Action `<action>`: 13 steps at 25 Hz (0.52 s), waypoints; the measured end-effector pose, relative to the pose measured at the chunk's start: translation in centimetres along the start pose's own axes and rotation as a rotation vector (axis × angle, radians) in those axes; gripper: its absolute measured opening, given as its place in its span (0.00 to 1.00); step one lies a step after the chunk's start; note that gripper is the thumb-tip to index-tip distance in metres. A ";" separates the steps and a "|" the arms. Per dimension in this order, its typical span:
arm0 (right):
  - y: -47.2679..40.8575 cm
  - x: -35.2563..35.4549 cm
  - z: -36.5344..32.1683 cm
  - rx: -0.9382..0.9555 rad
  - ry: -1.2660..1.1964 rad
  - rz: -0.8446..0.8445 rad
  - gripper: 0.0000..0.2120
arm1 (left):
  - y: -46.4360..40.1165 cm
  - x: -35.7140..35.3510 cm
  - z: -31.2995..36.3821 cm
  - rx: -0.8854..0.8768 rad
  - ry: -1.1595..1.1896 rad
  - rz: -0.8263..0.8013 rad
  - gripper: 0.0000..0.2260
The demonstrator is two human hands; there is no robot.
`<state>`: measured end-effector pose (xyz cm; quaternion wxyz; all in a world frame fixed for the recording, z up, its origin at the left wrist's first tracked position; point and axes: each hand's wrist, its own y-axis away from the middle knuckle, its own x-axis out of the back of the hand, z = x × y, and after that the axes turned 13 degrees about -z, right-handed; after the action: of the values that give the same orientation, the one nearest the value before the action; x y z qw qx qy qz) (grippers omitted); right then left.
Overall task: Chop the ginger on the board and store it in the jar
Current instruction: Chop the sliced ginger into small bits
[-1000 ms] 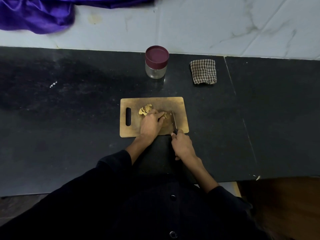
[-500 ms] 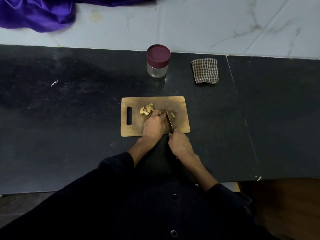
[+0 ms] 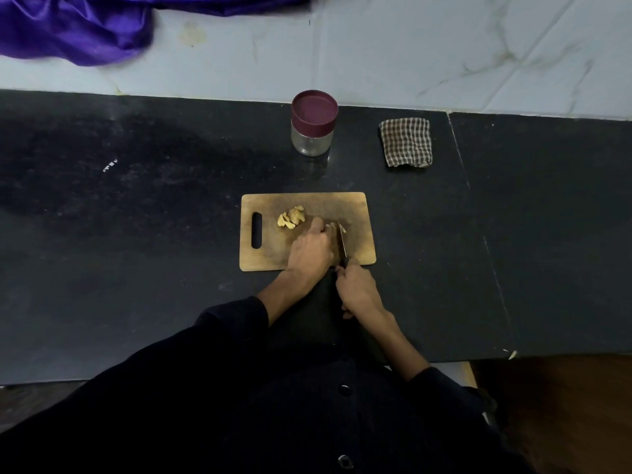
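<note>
Maroon-lidded jar [image 3: 313, 126], checked cloth [image 3: 406, 142] behind board [image 3: 355, 206].

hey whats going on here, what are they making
A person is chopping ginger on a wooden cutting board. The right hand grips a knife, blade down on the board, while the left hand holds a ginger piece against the blade. A pile of ginger lies to the left. The jar behind the board has its maroon lid on, with a checked cloth beside it.
</note>
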<state>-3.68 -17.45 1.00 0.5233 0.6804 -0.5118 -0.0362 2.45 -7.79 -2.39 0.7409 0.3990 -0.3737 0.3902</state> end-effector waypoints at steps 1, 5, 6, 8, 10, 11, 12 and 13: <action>0.2 0.2 0.1 -0.006 -0.016 0.010 0.15 | 0.0 -0.1 -0.1 -0.001 0.019 0.005 0.14; 0.7 0.8 0.5 0.012 -0.003 0.016 0.17 | 0.2 -0.6 -1.0 -0.011 0.260 0.070 0.16; 0.8 0.7 0.4 0.031 0.024 0.007 0.16 | 0.3 -0.7 -1.3 -0.010 0.328 0.088 0.16; 0.8 0.2 0.2 0.062 0.090 -0.018 0.12 | 0.6 -0.5 -1.5 0.012 0.421 0.115 0.16; 0.8 -0.1 -0.1 0.080 0.153 -0.021 0.10 | 0.8 -0.2 -1.4 0.031 0.462 0.127 0.16; 0.7 -0.1 -0.1 0.083 0.180 -0.006 0.11 | 0.8 -0.2 -1.4 0.031 0.470 0.127 0.16; 0.6 0.1 0.0 0.080 0.196 0.017 0.11 | 0.9 -0.2 -1.3 0.030 0.472 0.123 0.16; 0.5 0.3 0.2 0.070 0.197 0.040 0.12 | 0.9 -0.2 -1.3 0.031 0.470 0.118 0.16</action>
<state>-3.97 -17.78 1.44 0.5475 0.6882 -0.4724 0.0596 1.88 -6.41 -2.81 0.7771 0.2860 -0.2077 0.5207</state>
